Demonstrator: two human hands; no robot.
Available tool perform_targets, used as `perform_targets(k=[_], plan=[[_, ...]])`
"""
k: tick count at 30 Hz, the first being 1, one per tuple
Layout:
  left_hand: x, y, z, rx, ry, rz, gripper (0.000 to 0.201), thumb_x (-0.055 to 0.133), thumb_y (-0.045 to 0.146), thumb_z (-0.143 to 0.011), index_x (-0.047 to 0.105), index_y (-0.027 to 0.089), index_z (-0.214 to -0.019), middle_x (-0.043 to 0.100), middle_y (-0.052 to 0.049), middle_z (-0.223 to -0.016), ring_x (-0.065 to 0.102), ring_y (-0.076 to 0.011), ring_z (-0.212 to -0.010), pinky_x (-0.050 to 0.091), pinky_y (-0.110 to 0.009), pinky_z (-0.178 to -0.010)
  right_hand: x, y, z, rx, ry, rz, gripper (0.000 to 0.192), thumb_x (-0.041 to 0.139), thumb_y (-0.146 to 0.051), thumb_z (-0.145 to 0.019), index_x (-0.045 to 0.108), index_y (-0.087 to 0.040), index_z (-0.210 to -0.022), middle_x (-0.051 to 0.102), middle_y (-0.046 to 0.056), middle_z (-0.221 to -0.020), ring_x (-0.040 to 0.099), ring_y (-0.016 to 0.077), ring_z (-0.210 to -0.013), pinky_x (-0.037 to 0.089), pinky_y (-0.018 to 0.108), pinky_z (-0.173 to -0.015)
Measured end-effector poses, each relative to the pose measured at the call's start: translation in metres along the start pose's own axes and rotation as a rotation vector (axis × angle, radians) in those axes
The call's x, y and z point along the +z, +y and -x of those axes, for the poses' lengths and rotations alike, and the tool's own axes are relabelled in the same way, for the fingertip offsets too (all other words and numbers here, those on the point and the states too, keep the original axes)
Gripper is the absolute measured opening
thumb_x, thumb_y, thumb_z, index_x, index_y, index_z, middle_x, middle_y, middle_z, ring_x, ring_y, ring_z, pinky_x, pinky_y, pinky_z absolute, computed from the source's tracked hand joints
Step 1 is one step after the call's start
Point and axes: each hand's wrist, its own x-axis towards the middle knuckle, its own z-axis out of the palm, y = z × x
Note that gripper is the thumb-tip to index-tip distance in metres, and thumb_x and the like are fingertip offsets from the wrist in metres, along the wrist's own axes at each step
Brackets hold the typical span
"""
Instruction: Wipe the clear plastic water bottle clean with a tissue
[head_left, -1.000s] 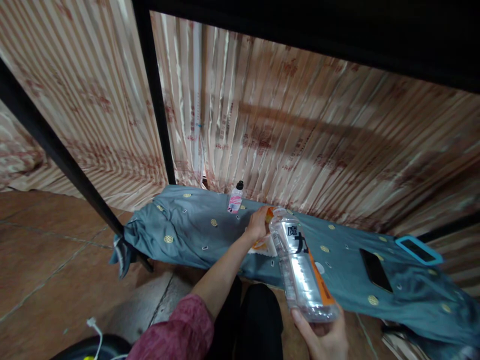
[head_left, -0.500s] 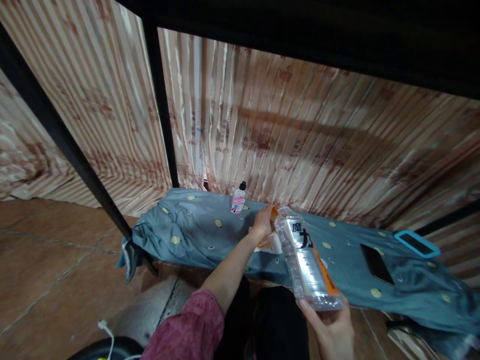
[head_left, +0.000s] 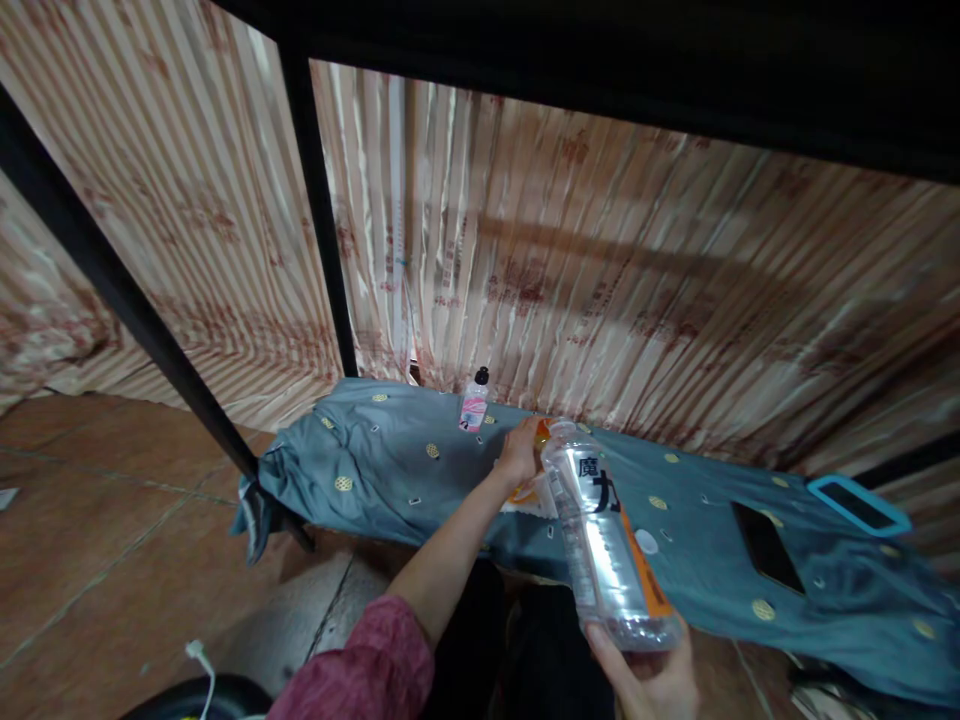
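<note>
My right hand (head_left: 651, 672) grips the base of a large clear plastic bottle (head_left: 600, 540) with black lettering and an orange label strip. The bottle is tilted, its mouth pointing away toward my left hand (head_left: 519, 452). The fingers of that hand are closed around a small orange item (head_left: 541, 432) right at the bottle's mouth; its kind is mostly hidden. Beneath my left wrist lies a white and orange packet (head_left: 534, 497) on the grey-blue cloth (head_left: 390, 470). A white round cap (head_left: 646, 542) rests on the cloth, right of the bottle.
A small pink-labelled bottle with a black top (head_left: 474, 402) stands at the back. To the right lie a dark phone (head_left: 766, 547) and a blue-framed tablet (head_left: 859, 504). Black frame bars (head_left: 319, 200) and a striped curtain (head_left: 555, 250) enclose the cloth. A white cable (head_left: 201, 660) shows lower left.
The large bottle and both hands sit slightly lower and further left in view. The white cap is now more exposed beside the bottle. Both grips are unchanged.
</note>
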Motion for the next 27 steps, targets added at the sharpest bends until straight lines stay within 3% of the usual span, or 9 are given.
perform_targets(k=[8, 14, 19, 27], plan=[[0.011, -0.011, -0.001, -0.012, 0.087, 0.063, 0.040, 0.076, 0.016, -0.077, 0.070, 0.018, -0.116, 0.078, -0.008, -0.119, 0.074, -0.0277, -0.112, 0.059, -0.046, -0.108, -0.006, -0.004, -0.008, -0.034, -0.003, 0.058, 0.096, 0.094, -0.068, -0.053, 0.057, -0.021, -0.128, 0.076, 0.008, -0.105, 0.077, 0.0332, -0.095, 0.064, 0.040, -0.079], [0.007, -0.007, 0.002, 0.017, 0.086, 0.041, 0.035, 0.076, 0.021, -0.082, 0.069, 0.015, -0.115, 0.076, -0.011, -0.118, 0.074, -0.0310, -0.114, 0.059, -0.044, -0.106, -0.013, -0.008, -0.015, -0.001, -0.064, 0.070, 0.103, 0.094, -0.070, -0.052, 0.053, -0.022, -0.134, 0.074, 0.011, -0.116, 0.076, 0.0342, -0.102, 0.062, 0.040, -0.087], [0.006, -0.004, 0.001, -0.008, 0.106, 0.011, 0.033, 0.076, 0.020, -0.082, 0.069, 0.015, -0.114, 0.076, -0.010, -0.113, 0.073, -0.0303, -0.109, 0.060, -0.042, -0.102, -0.015, -0.011, -0.017, -0.015, -0.100, 0.071, 0.101, 0.093, -0.068, -0.054, 0.054, -0.021, -0.133, 0.074, 0.010, -0.114, 0.075, 0.0336, -0.102, 0.061, 0.040, -0.088], [0.006, -0.005, 0.002, -0.015, 0.084, -0.009, 0.037, 0.078, 0.021, -0.082, 0.068, 0.016, -0.118, 0.077, -0.011, -0.120, 0.073, -0.0299, -0.114, 0.059, -0.046, -0.107, -0.014, 0.001, -0.018, -0.064, -0.115, 0.063, 0.102, 0.094, -0.067, -0.055, 0.055, -0.020, -0.137, 0.072, 0.011, -0.122, 0.072, 0.0337, -0.107, 0.057, 0.042, -0.095]])
